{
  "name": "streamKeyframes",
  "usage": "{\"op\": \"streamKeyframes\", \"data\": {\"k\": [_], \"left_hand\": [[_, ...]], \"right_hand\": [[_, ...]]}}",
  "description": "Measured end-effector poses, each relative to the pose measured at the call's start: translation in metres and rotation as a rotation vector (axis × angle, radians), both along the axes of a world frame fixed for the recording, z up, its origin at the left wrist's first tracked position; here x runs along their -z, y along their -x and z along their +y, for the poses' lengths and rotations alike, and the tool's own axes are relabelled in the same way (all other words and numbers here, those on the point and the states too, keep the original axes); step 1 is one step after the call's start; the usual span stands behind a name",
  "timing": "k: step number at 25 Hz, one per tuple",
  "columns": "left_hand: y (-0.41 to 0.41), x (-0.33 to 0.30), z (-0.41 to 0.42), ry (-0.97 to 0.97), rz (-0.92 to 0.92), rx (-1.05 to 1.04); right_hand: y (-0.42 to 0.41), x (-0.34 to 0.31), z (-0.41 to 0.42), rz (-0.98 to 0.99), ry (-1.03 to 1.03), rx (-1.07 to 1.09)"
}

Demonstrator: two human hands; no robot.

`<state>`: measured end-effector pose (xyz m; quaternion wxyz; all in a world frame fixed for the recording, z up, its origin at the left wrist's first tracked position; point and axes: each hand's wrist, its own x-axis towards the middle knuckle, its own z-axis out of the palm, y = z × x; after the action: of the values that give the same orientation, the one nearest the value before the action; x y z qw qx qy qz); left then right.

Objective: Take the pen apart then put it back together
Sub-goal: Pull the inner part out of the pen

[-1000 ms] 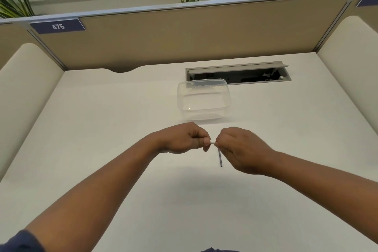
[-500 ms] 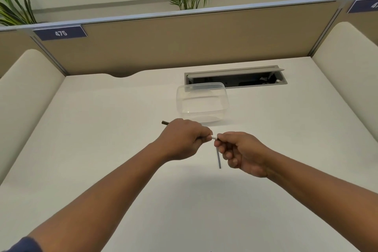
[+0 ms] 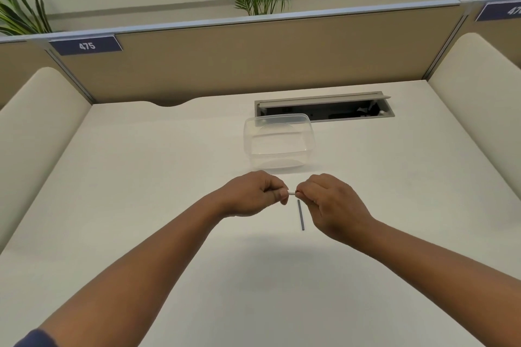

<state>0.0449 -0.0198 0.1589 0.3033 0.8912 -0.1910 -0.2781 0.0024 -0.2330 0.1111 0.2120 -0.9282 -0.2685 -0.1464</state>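
Observation:
Both hands meet above the middle of the desk. My left hand (image 3: pixel 255 193) is curled round the pen body, of which only a short white end (image 3: pixel 291 192) shows between the two hands. My right hand (image 3: pixel 335 203) pinches a small part at that white end; the part is almost wholly hidden, with a hint of red at the fingertips. A thin grey refill (image 3: pixel 300 214) lies on the desk just below the hands, pointing toward me.
An empty clear plastic container (image 3: pixel 279 141) stands just beyond the hands. Behind it is an open cable hatch (image 3: pixel 324 105) in the desk. Padded cream side panels (image 3: pixel 476 93) and a tan back partition enclose the desk.
A dark pen end showed past the left hand half a second ago and is now hidden. The hands stay joined at the white end; the refill has not moved.

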Motion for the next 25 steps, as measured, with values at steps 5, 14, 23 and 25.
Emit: {"op": "streamKeyframes", "data": {"k": [5,14,23,25], "left_hand": [[0.005,0.012,-0.002,-0.090,-0.488,0.089],[0.010,0.018,0.000,-0.122,-0.574,0.155],[0.013,0.012,0.001,-0.112,-0.510,0.131],[0.012,0.019,0.001,-0.106,-0.724,0.204]], "right_hand": [[0.001,-0.019,0.010,0.868,-0.682,0.221],[0.004,-0.029,0.012,1.034,-0.620,0.267],[0.011,-0.016,0.006,0.702,-0.493,0.148],[0.012,-0.027,0.009,1.169,-0.836,0.232]]}}
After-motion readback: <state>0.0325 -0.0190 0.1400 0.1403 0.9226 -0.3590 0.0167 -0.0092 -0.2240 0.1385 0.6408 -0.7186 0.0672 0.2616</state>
